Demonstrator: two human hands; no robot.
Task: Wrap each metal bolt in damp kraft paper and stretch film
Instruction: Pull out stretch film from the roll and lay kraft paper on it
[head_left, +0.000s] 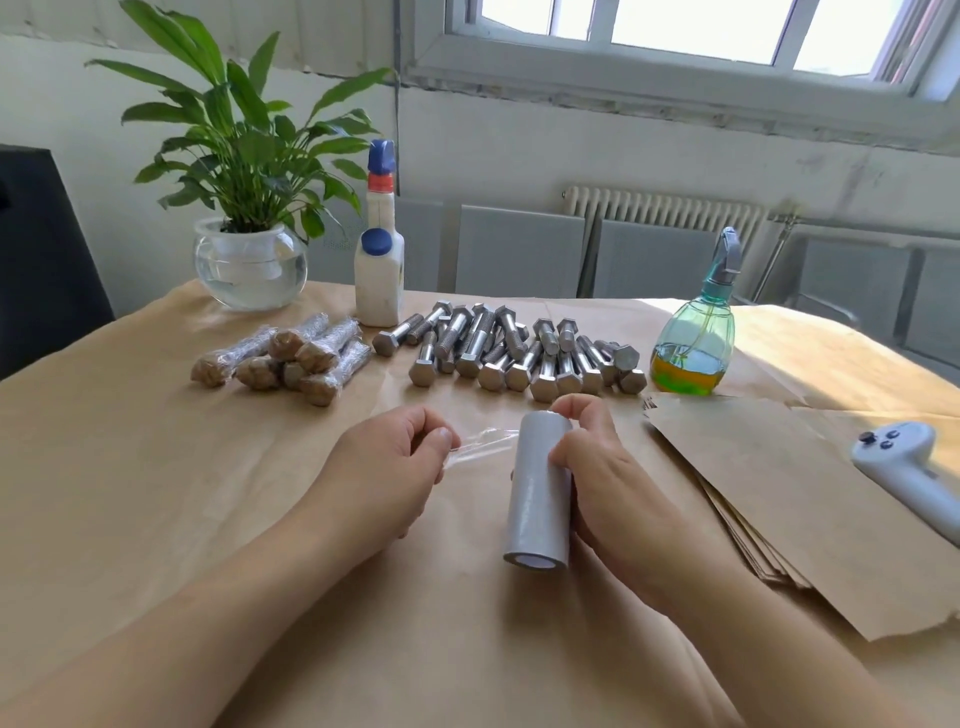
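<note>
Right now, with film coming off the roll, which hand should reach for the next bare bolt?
Probably the left hand. It only pinches the loose film end, so it could let go, though the bare bolts lie about as close to either hand. The right hand grips the roll and should keep it steady.

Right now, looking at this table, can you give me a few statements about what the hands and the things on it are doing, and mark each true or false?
1. The right hand holds the roll of film. True.
2. The left hand is picking up a bare bolt. False: it pinches the loose end of the film pulled off the roll.
3. The wrapped bolts lie left of the bare bolts. True.
4. The green spray bottle lies on its side. False: it stands upright.
5. The stack of paper sheets lies beside the right hand. True.
</note>
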